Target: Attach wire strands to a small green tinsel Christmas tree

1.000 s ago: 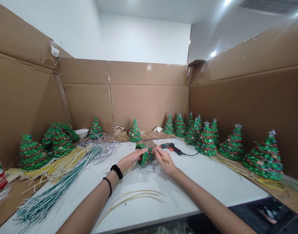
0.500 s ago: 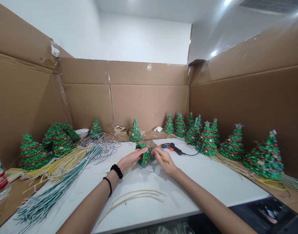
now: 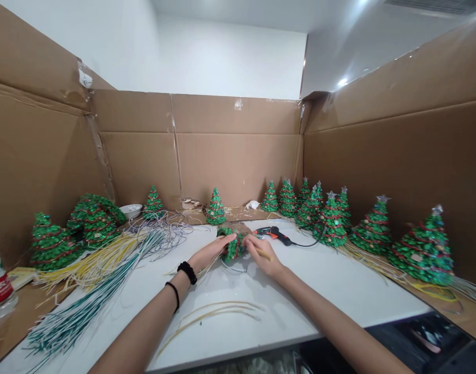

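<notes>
1. evidently the left hand (image 3: pixel 207 255) is closed on the green piece (image 3: pixel 233 248), its fingers lying over the left side; that piece sits between the two sets of fingertips, above the white top (image 3: pixel 285 311).
2. the right hand (image 3: pixel 269 264) has its fingers pinched round a thin stick (image 3: pixel 263 254) – whether its tip meets the green piece, i can't tell, as the fingertips hide it.
3. to do this well, i'd brace the piece with the left fingers and move only the right ones, in small, light strokes.
4. a firm but soft left grip seems best; squeezing could bend the leafy edge.
5. the wire (image 3: pixel 235 269) loops out just below the fingers – it could snag, so i'd steer the right fingertips around it.
6. the glue gun (image 3: pixel 275 235) lies just beyond the right fingers; its nozzle may be hot, so i'd give it room.
7. loose strands (image 3: pixel 218 312) lie nearer the body than either hand's fingers.
</notes>
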`<move>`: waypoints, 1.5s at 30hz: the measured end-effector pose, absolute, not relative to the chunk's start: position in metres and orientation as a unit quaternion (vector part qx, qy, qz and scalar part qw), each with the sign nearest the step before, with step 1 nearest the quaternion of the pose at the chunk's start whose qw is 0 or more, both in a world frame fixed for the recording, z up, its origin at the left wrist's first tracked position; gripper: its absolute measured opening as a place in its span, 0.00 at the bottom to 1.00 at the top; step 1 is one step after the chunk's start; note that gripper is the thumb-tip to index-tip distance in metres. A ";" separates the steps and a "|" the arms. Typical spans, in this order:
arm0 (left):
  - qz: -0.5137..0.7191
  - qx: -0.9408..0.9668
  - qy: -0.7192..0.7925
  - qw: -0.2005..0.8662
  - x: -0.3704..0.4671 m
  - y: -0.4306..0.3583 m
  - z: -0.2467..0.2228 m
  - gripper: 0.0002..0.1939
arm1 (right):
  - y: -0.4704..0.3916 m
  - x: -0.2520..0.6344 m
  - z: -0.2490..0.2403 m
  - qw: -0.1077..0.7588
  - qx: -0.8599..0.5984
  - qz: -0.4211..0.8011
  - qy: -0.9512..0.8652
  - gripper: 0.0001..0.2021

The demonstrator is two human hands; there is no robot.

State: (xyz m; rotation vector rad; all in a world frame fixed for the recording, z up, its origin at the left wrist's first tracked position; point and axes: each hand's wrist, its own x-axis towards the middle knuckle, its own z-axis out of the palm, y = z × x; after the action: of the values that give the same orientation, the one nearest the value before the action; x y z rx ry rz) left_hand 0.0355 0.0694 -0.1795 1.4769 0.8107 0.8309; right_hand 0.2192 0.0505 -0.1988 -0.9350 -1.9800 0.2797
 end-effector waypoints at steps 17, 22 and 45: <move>0.361 0.637 0.356 0.581 0.037 0.066 -0.176 0.24 | 0.052 0.220 -0.201 0.439 -0.379 0.102 -0.808 0.15; 0.361 0.637 0.350 0.584 0.038 0.063 -0.174 0.23 | 0.054 0.221 -0.203 0.442 -0.371 0.100 -0.810 0.15; 0.368 0.644 0.344 0.576 0.039 0.068 -0.181 0.23 | 0.052 0.220 -0.202 0.447 -0.372 0.085 -0.809 0.15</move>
State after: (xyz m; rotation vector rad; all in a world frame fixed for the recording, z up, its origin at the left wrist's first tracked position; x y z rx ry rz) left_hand 0.0386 0.0684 -0.1812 1.5070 0.8049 0.8604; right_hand 0.2201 0.0524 -0.2020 -0.9217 -2.0025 0.2110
